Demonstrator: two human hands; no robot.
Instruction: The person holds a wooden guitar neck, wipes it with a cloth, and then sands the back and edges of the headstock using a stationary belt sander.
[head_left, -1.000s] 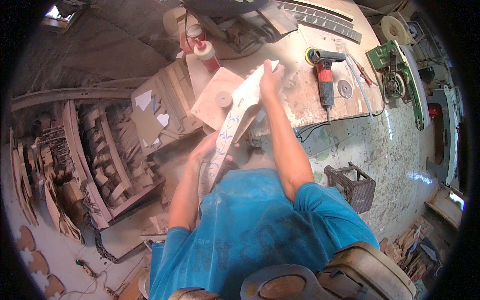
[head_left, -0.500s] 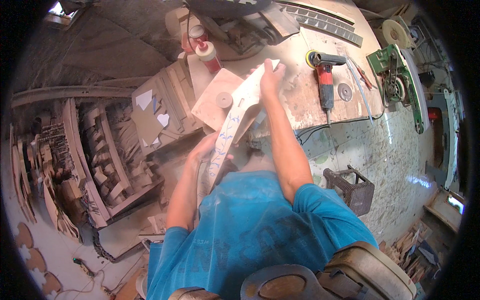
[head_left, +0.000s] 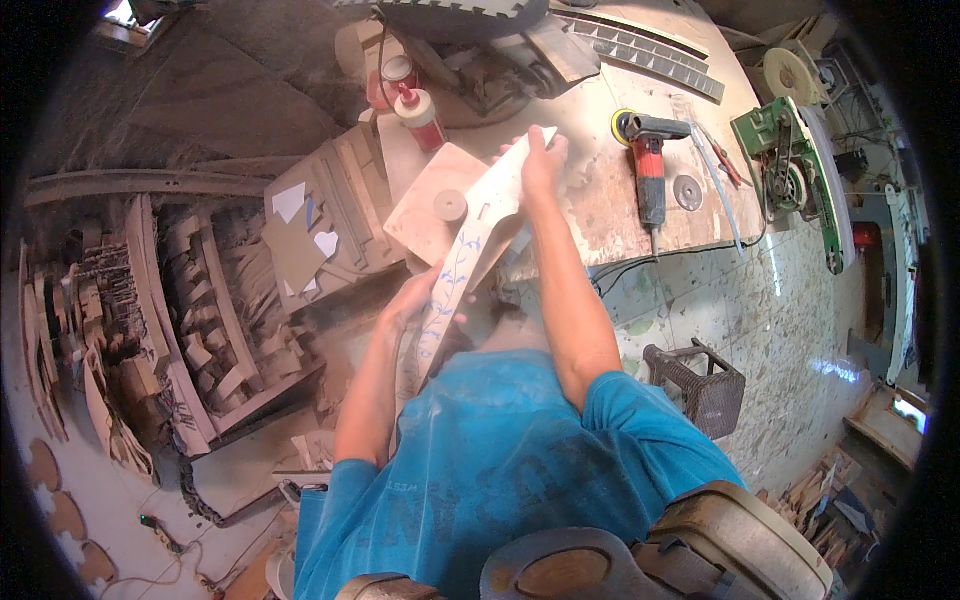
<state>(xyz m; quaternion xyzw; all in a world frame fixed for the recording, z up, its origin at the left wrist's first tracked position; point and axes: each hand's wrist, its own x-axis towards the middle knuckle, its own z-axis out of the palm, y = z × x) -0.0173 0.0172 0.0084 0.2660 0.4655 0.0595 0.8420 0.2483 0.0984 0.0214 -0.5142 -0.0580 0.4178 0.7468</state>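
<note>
My left hand (head_left: 418,295) is closed around the lower part of a long pale wooden piece (head_left: 457,262) with a blue drawn vine and a small slot in its wider upper part. My right hand (head_left: 543,168) grips that wider end, thumb on its face. The piece lies diagonally across the right side of a square wooden board (head_left: 417,221), next to a small round disc with a centre hole (head_left: 449,204) standing on the board. Whether piece and disc touch, I cannot tell.
The bench (head_left: 590,225) carries a red angle tool (head_left: 651,175), a metal disc (head_left: 688,193), bottles (head_left: 421,119) and pliers (head_left: 729,171). A green machine (head_left: 762,135) is at right, a dark stool (head_left: 700,390) below it. Wood offcuts (head_left: 225,330) fill a rack at left.
The whole view has shifted very slightly, the bench sitting a little lower in it. Both hands keep their grip on the wooden piece, with hardly any movement against the board.
</note>
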